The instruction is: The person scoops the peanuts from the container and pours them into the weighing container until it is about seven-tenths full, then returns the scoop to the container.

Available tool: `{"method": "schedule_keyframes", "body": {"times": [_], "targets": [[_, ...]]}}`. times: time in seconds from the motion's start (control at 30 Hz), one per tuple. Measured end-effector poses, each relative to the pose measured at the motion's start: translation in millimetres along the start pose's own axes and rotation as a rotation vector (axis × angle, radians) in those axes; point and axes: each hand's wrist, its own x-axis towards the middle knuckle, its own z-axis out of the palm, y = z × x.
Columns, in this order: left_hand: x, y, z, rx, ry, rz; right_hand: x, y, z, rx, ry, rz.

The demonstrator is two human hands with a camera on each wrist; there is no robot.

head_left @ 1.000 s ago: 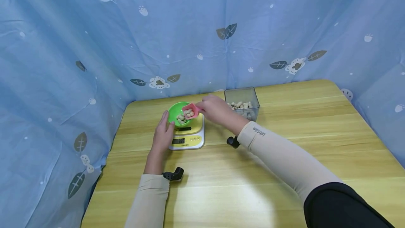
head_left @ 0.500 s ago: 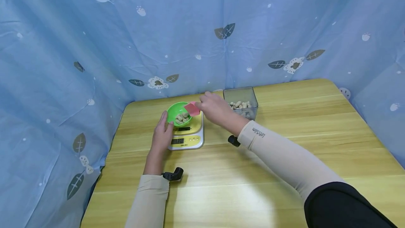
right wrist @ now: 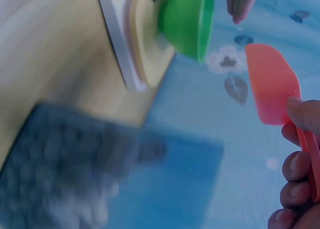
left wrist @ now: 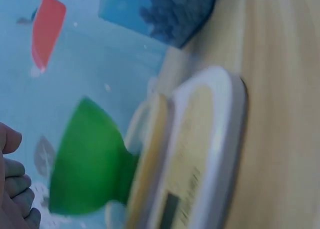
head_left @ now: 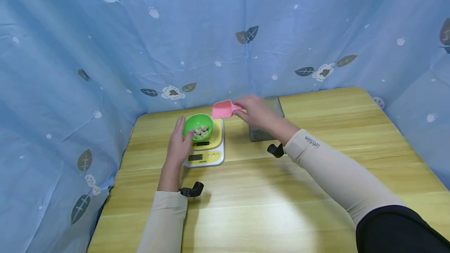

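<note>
My right hand (head_left: pixel 257 112) grips the handle of a pink scoop (head_left: pixel 223 109), held up beyond the scale's right side; no peanuts show in it. A green bowl (head_left: pixel 196 120) with several peanuts (head_left: pixel 201 131) in it sits on the plate of a yellow-and-white kitchen scale (head_left: pixel 207 160). Beside the bowl's left side is my left hand (head_left: pixel 179 145), its fingers extended. In the left wrist view a gap shows between the visible left fingers (left wrist: pixel 17 184) and the bowl (left wrist: pixel 87 164). The digits on the scale's display are too small to read.
A clear grey container (head_left: pixel 261 136) stands right of the scale, partly hidden under my right hand and forearm; peanuts (right wrist: pixel 65 164) fill part of it in the right wrist view. A blue patterned curtain (head_left: pixel 211 30) hangs behind the wooden table (head_left: pixel 239 198).
The scoop, tipped over the bowl with peanuts in it earlier, has emptied and moved up and right with my right hand. More peanuts lie in the bowl. My left hand has stayed beside it.
</note>
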Motion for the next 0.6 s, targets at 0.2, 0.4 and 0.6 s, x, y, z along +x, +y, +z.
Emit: {"method": "schedule_keyframes", "body": {"times": [0.2,0.4,0.6], "targets": [[11.5,33.0,7.9,-0.037,-0.018,0.119,-23.3,24,-37,-0.026,0.004,0.064],[23.5,67.0,27.2,-0.055,-0.087,0.205,-45.4,48,-62,-0.04,0.015,0.093],[29.3,88.0,53.6,-0.085,-0.162,0.263,-63.3,64,-72,-0.143,0.039,0.108]]}}
